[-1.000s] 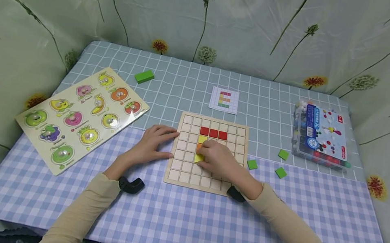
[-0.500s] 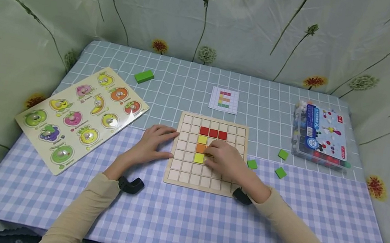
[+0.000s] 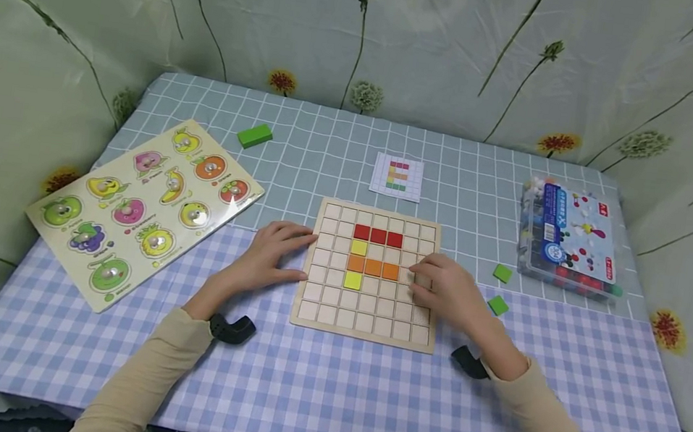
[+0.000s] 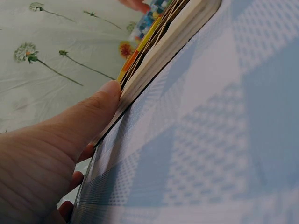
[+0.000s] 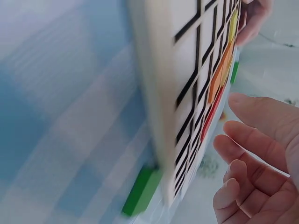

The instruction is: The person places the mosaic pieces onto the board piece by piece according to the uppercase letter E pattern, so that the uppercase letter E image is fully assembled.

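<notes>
A wooden grid board (image 3: 365, 322) lies in the middle of the table. Set in its cells are three red tiles (image 3: 378, 236), a yellow tile (image 3: 358, 247), three orange tiles (image 3: 373, 268) and another yellow tile (image 3: 352, 280). My left hand (image 3: 269, 257) touches the board's left edge with extended fingers; its thumb is against the side in the left wrist view. Over the board's right edge hovers my right hand (image 3: 453, 292), with nothing between its loosely bent fingers (image 5: 231, 148). A green tile (image 5: 142, 191) lies beside the board in the right wrist view, hidden under that hand from the head.
Two green tiles (image 3: 502, 273) lie right of the board. Behind it is a pattern card (image 3: 415, 190). A fruit puzzle board (image 3: 180, 252) lies left, a green block (image 3: 255, 136) at the back. A clear plastic box (image 3: 531, 258) of coloured pieces stands back right.
My right hand has moved right, away from the tiles to the board's right edge, uncovering the full orange row. My left hand has stayed at the left edge.
</notes>
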Action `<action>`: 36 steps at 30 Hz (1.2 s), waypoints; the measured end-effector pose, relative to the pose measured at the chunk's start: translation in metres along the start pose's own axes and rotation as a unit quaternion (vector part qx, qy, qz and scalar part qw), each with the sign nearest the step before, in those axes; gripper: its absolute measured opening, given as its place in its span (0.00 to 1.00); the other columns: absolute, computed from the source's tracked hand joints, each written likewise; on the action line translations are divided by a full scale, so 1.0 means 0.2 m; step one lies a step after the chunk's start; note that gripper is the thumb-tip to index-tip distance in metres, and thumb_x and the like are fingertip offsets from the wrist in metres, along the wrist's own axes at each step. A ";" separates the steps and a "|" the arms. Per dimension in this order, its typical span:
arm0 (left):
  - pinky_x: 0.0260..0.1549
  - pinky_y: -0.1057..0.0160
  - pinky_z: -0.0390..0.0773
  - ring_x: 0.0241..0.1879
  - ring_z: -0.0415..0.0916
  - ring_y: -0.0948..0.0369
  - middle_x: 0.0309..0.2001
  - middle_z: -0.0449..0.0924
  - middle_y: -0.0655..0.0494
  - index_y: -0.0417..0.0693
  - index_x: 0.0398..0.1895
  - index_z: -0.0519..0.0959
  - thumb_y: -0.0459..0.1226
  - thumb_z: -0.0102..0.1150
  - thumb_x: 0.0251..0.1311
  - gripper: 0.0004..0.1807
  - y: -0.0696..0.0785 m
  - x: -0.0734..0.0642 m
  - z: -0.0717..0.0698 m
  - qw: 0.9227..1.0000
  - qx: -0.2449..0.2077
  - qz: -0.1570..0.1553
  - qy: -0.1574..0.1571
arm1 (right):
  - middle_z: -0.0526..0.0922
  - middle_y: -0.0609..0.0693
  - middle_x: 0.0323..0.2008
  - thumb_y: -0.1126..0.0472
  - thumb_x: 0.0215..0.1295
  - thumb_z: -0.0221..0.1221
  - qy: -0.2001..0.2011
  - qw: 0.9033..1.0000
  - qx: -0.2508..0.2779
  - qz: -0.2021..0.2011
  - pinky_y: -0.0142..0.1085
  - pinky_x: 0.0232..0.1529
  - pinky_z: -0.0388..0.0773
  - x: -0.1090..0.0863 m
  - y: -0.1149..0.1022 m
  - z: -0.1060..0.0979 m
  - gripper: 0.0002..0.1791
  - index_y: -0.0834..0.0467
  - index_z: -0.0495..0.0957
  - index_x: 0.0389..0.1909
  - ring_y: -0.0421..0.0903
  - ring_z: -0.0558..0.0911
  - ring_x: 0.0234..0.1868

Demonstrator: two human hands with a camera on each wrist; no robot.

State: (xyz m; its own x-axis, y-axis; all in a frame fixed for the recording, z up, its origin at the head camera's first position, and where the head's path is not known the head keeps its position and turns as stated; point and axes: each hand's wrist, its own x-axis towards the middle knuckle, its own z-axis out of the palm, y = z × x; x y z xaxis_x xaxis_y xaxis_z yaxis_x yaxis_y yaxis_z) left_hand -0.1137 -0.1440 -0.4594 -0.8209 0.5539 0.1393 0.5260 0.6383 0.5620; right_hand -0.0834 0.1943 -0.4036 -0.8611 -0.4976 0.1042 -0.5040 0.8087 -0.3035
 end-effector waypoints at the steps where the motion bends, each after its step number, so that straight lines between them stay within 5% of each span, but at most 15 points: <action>1: 0.63 0.42 0.53 0.64 0.58 0.49 0.64 0.68 0.49 0.49 0.65 0.69 0.47 0.68 0.49 0.38 0.00 0.00 0.00 1.000 0.000 0.000 0.001 | 0.83 0.57 0.40 0.62 0.54 0.66 0.003 1.000 -0.001 0.003 0.44 0.43 0.78 -0.01 0.01 -0.01 0.13 0.63 0.83 0.40 0.52 0.80 0.43; 19: 0.61 0.42 0.54 0.63 0.58 0.49 0.64 0.68 0.48 0.48 0.65 0.69 0.47 0.69 0.49 0.38 0.00 0.00 0.00 1.000 0.005 0.011 0.007 | 0.83 0.56 0.36 0.63 0.50 0.68 0.039 0.999 -0.002 0.034 0.43 0.37 0.78 -0.14 0.14 -0.03 0.14 0.64 0.83 0.39 0.51 0.81 0.37; 36: 0.62 0.42 0.53 0.64 0.58 0.49 0.64 0.68 0.48 0.49 0.65 0.68 0.47 0.68 0.49 0.38 0.00 0.00 0.00 1.000 -0.002 -0.001 0.000 | 0.82 0.59 0.44 0.62 0.55 0.65 -0.025 0.998 -0.010 0.056 0.48 0.48 0.77 -0.18 0.18 -0.03 0.19 0.64 0.80 0.48 0.55 0.80 0.47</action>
State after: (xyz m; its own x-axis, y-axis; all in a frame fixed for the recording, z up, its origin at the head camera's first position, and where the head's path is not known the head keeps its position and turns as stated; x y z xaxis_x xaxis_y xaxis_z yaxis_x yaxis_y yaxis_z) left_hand -0.1130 -0.1440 -0.4585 -0.8213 0.5534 0.1384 0.5241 0.6364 0.5660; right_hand -0.0702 0.2422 -0.4132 -0.9080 -0.4182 0.0233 -0.4063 0.8658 -0.2921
